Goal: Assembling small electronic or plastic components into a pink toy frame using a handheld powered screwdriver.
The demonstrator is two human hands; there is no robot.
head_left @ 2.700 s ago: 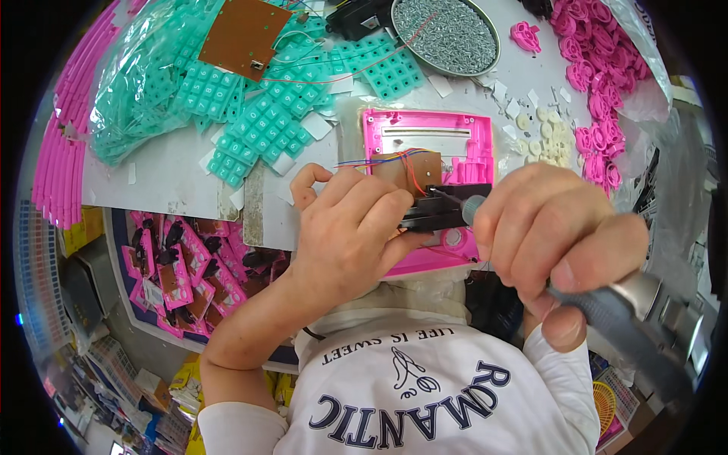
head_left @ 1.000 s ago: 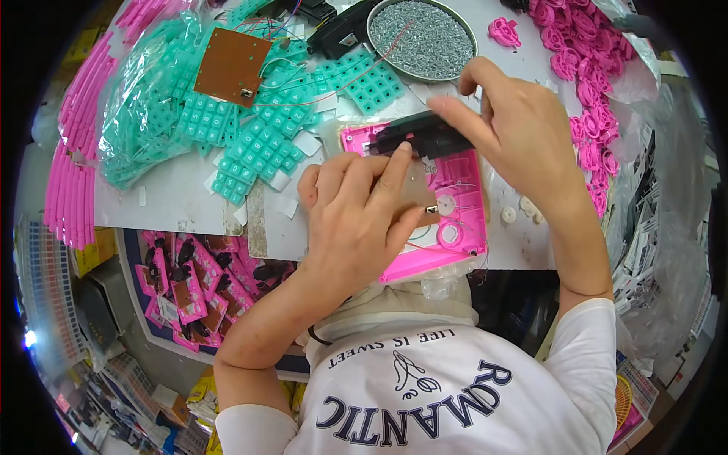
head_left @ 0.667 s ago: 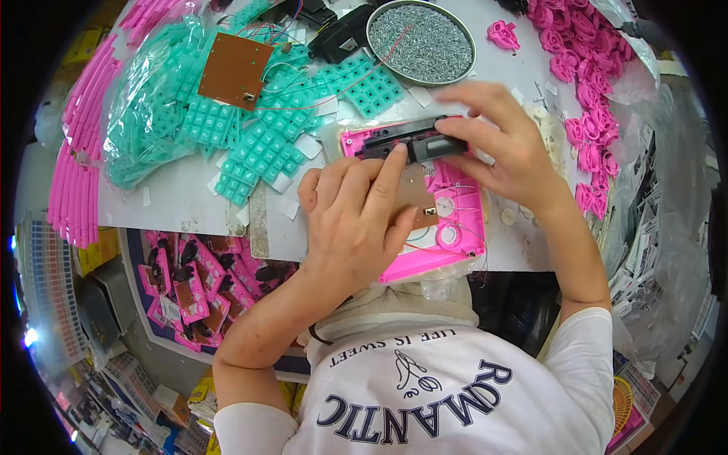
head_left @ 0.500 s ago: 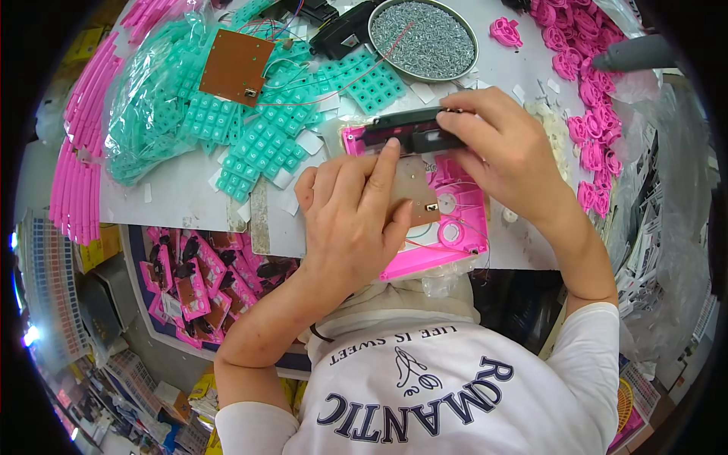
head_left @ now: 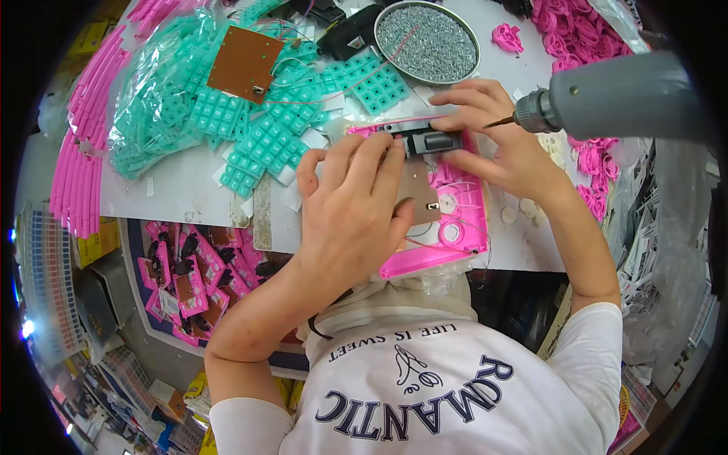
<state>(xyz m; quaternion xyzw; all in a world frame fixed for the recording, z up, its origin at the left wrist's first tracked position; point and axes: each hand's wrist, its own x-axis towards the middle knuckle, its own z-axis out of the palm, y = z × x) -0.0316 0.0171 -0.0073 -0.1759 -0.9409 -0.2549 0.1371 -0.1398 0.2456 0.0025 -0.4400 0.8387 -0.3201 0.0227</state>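
Note:
A pink plastic casing lies before me at the table's front edge, with a brown circuit board and thin wires inside. Along the casing's far edge lies a black plastic part with a raised block. My right hand grips this part between thumb and fingers at its right end. Spread over the casing's left side, my left hand presses its fingertips at the part's left end, thumb by the board. The hand hides much of the casing's left side. An electric screwdriver points its bit toward my right hand.
A round tin of screws stands at the back. Turquoise keypads and another brown board lie left, beside pink strips. Pink parts are heaped right. Below the table, a bin holds several pink assemblies.
The black part has turned and come down flat onto the casing's far edge, my right hand with it. The screwdriver has come further in from the right.

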